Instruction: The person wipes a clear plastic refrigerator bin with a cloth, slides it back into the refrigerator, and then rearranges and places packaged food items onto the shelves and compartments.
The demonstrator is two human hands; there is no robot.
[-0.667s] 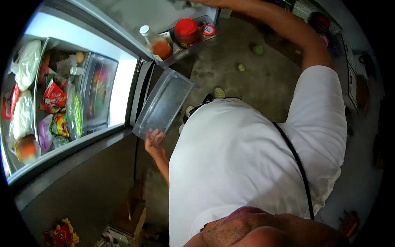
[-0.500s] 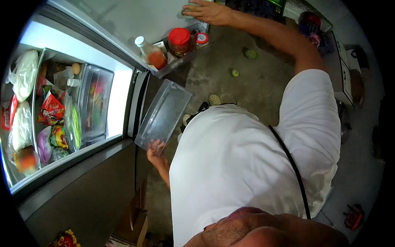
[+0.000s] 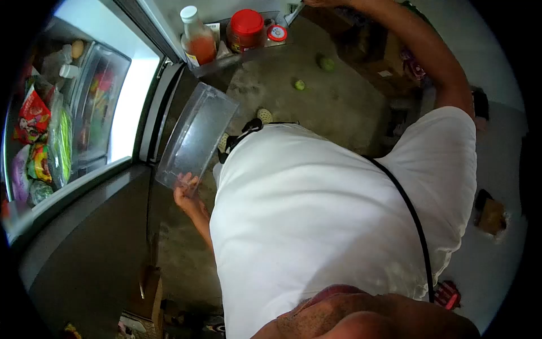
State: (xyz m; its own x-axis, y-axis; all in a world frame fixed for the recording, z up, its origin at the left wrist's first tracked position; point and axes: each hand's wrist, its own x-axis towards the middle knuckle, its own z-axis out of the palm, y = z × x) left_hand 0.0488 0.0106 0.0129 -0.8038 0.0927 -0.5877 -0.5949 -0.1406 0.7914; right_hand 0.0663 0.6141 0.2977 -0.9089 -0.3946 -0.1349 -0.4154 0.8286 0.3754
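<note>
My left hand (image 3: 186, 191) is closed on the near end of a clear plastic bin (image 3: 195, 138), which it holds tilted beside the open fridge. My right hand (image 3: 324, 3) is at the top edge of the view, mostly cut off, so its fingers cannot be made out. Just below it is a pale strip (image 3: 293, 12), close to the end of the door shelf (image 3: 226, 66). On that shelf stand a bottle of orange-red sauce (image 3: 200, 48), a large red-lidded jar (image 3: 247, 34) and a smaller red-lidded jar (image 3: 276, 34).
Inside the fridge are a red food packet (image 3: 34, 117), bagged green vegetables (image 3: 64, 141), an egg (image 3: 77, 49) and a clear drawer (image 3: 101, 101). Two green round items (image 3: 299, 85) lie on the floor ahead. Cardboard boxes (image 3: 149, 299) stand at lower left.
My right hand has left the door's inner panel, where it lay over something pale, and moved right. The bin stays in my left hand. The view has shifted, carrying the fridge leftward.
</note>
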